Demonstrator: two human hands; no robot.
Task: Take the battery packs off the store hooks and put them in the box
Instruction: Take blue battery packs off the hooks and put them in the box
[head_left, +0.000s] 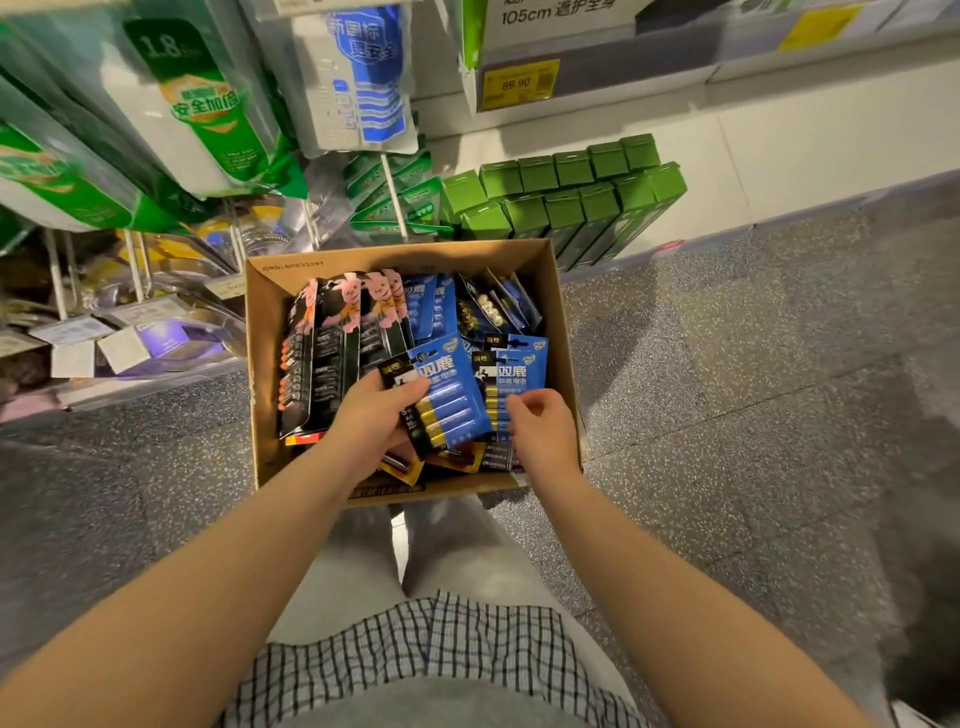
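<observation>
An open cardboard box (270, 332) stands on the floor in front of me, filled with battery packs. Black packs with a pink rabbit (337, 332) stand along its left side, and blue packs (431, 306) fill the middle and back. My left hand (374, 415) grips a blue battery pack (447, 400) by its left edge, tilted over the box. My right hand (540, 426) pinches the lower edge of a second blue battery pack (517, 374) standing at the box's right side. Yellow and black packs (405, 467) lie underneath at the front.
Store hooks (135, 260) with hanging goods and price tags are at the left. Green and white power strip packages (197, 114) hang above. Rows of green boxes (566, 192) sit on the low shelf behind the box. Speckled grey floor (727, 389) spreads to the right.
</observation>
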